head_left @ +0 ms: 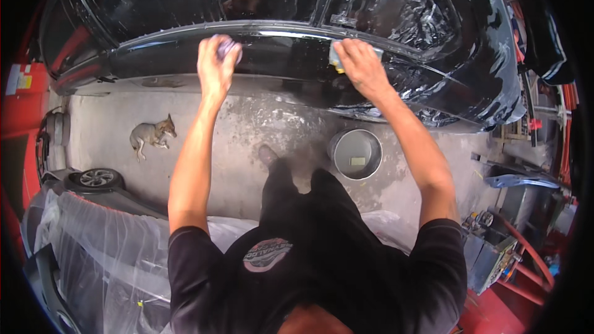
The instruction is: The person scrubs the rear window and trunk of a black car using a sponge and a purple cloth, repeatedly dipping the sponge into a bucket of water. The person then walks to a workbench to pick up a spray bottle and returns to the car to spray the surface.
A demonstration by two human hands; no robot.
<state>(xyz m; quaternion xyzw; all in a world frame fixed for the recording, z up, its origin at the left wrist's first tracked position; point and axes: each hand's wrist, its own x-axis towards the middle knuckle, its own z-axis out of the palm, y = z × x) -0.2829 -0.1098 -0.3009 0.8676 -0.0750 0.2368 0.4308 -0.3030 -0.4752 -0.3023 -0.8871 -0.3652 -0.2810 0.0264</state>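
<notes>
- Round metal bucket (333, 153): cloudy grey liquid (354, 145), pale-yellow rectangular block (357, 161).
- Left hand (215, 68): fingers curled round small purple wad (228, 48).
- Right hand (361, 67): fingers together over grey-and-yellow pad (335, 55), at glossy black car's (281, 59) side.

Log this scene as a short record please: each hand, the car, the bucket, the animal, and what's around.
Left hand: holds a purple item, kind unclear, at the car's side
Right hand: holds a grey pad, yellow showing at its edge
Car: black, glossy
Bucket: round, on the floor, pale block inside
Dog: lying on the floor, left
Around: clear plastic sheet, wheel, lower left
</notes>
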